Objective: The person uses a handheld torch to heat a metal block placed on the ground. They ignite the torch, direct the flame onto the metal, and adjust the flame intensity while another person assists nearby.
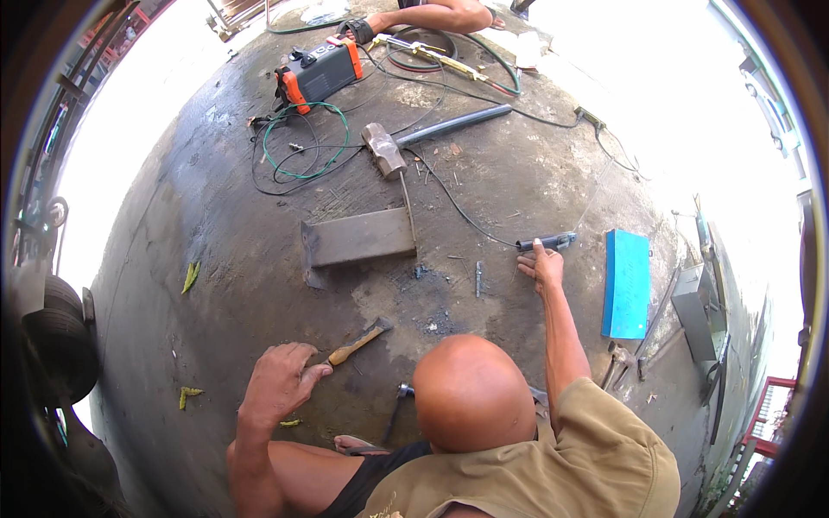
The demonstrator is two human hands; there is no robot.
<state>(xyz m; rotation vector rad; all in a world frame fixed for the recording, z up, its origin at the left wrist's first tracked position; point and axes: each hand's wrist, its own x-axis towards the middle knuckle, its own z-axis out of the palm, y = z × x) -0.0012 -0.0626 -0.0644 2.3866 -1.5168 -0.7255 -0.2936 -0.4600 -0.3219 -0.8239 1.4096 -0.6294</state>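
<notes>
Neither of my hands is in view. Below me a seated co-worker (473,384) in a khaki shirt grips a dark cabled welding holder (546,242) with the right hand (544,268). The co-worker's left hand (281,380), fingers curled, is beside a wooden-handled hammer or hatchet (348,348). A bent metal bracket (358,237) lies in the middle, with a sledgehammer (382,149) at its far end. A blue flat box (627,282) lies to the right.
Another person (432,15) reaches by an orange-and-black machine (319,75) at the top, beside coiled hoses, cables and a cutting torch (429,54). Dark tyres (60,345) are at the left edge. Metal pieces (697,311) lie at the right on the concrete floor (199,328).
</notes>
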